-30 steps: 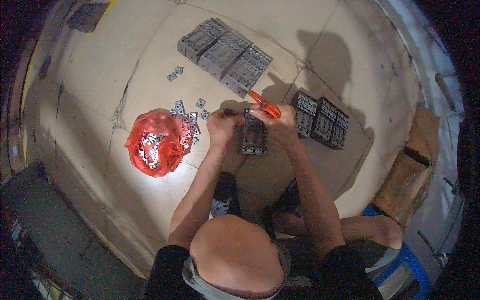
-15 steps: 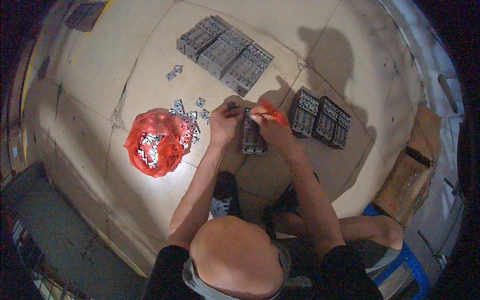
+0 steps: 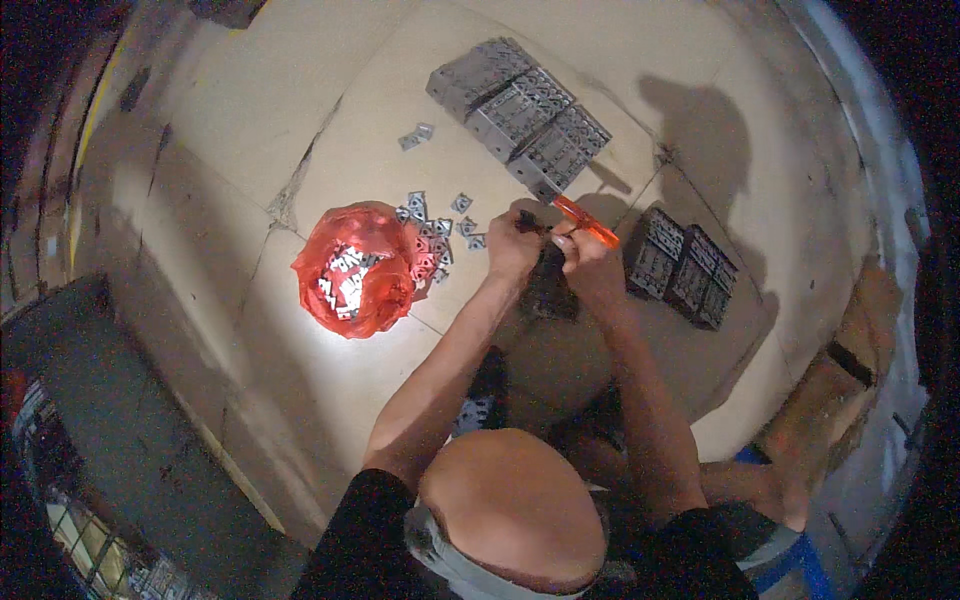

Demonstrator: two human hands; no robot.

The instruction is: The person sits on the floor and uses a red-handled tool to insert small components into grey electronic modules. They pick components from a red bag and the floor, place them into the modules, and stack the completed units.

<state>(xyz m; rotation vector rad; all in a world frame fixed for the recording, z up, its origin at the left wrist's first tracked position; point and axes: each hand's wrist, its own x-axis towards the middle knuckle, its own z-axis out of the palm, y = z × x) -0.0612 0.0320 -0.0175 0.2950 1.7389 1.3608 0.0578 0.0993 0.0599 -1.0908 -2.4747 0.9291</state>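
A grey metal block (image 3: 552, 285) with a rectangular outline stands on the floor before me, dim in shadow, its far end covered by my hands. My left hand (image 3: 512, 248) is closed at the block's far left, its fingertips around a small dark part (image 3: 527, 222). Close beside it, my right hand (image 3: 592, 268) has thumb and fingers pinched together. A tool with a translucent orange handle (image 3: 588, 222) sticks out of the right hand, slanting up and to the left; its kind is unclear. Small silver plates (image 3: 440, 230) lie loose left of my left hand.
A red plastic bag (image 3: 318, 240) holding more small plates sits open at the left. Joined grey blocks (image 3: 520, 110) stand beyond my hands, with two more blocks (image 3: 680, 265) at the right. Two loose plates (image 3: 416, 137) lie farther off. A flattened cardboard piece (image 3: 815, 400) is at the right.
The whole view has shifted, so the scene lies farther right. My hands have come closer together over the block's far end, and the orange tool now shows more fully, slanting up-left.
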